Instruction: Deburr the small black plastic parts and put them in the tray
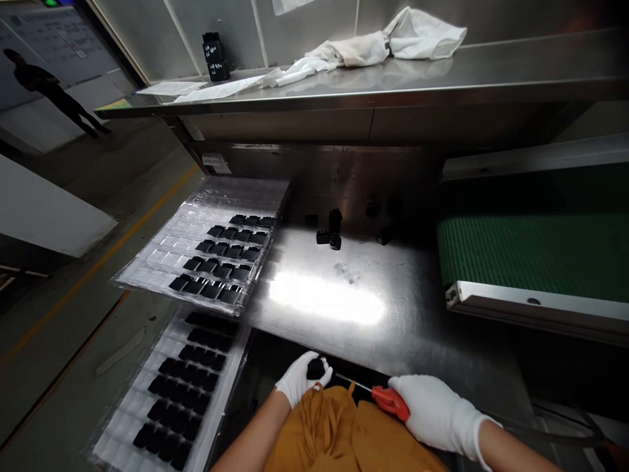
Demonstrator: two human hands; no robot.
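Part: a small black part [316, 369], held low at the near edge of the table, partly hidden by the glove.
Left hand: the left hand [301, 380], in a white glove, is closed around the part.
Right hand: the right hand [436, 413], also gloved, grips a screwdriver [390, 402] by its red handle.
Screwdriver: its thin shaft points left, the tip just beside the part.
Lap: a mustard cloth [319, 429] lies directly below both hands.
Table: a steel table [339, 295] stretches ahead, with a bright glare on its top.
Loose parts: a small cluster of black parts [327, 233] sits at the table's far side.
Trays: two transparent trays [236, 193] and [118, 432], at the left, hold rows of flat black pieces.
Shelf: above, a steel shelf [373, 85] carries a crumpled white cloth [388, 46], papers [196, 90] and a black box [215, 57].
Belt: a green conveyor belt [535, 252] runs along the right.
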